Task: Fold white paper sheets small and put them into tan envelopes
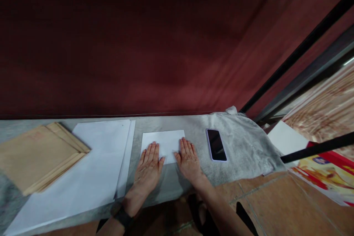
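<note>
Black band [123, 216] at its wrist, the bare left hand [148, 164] lies flat like the bare right hand [189, 159], gripping nothing, straight fingers on a small white rectangular paper sheet [167, 143], which rests on grey cloth [246, 153] between large white paper sheets [102, 158] and a lilac-edged black phone [217, 145], dark red backdrop [155, 44] beyond

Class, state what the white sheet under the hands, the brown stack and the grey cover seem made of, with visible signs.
White sheet: apparently matt paper, with crisp straight edges. Brown stack: probably dull kraft paper, tan with thin layered edges. Grey cover: perhaps plush fabric, softly mottled and wrinkled.
</note>
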A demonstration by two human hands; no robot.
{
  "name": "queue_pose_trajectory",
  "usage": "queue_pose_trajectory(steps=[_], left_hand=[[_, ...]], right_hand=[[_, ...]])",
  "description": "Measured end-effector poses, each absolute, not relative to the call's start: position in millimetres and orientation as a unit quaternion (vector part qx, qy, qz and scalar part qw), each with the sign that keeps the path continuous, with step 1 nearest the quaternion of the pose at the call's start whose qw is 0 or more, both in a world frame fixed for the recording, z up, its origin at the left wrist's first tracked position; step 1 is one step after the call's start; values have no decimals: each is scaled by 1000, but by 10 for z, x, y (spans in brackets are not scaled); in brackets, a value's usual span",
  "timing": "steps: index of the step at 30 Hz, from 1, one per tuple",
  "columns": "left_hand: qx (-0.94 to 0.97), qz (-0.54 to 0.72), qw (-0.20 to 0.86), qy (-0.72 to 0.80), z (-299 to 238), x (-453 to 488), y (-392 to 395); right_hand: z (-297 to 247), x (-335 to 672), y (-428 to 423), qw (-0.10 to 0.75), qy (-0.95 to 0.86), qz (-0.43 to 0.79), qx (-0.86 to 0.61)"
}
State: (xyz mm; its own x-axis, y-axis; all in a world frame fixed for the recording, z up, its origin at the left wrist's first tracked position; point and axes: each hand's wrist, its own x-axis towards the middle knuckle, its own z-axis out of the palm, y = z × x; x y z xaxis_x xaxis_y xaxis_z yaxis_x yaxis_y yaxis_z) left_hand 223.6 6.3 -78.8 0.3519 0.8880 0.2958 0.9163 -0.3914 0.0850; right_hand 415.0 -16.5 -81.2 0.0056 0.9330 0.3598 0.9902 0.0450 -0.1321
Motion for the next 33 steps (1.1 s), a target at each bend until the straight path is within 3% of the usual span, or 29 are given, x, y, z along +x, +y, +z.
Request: queue_pose_trajectory(steps=[9,17,33], left_hand=[[-813,-150,52,-560,-715,2216,28],[-881,-109,86,-452,-527,2374,-45],[-885,-82,80,-451,-549,2502,-152]], right_hand=[[-809,4208,-140,164,-691,-87,-698],[-718,4017,-118,157,-756,-21,-635],[-789,4138,-119,137,-751,-70,-642]])
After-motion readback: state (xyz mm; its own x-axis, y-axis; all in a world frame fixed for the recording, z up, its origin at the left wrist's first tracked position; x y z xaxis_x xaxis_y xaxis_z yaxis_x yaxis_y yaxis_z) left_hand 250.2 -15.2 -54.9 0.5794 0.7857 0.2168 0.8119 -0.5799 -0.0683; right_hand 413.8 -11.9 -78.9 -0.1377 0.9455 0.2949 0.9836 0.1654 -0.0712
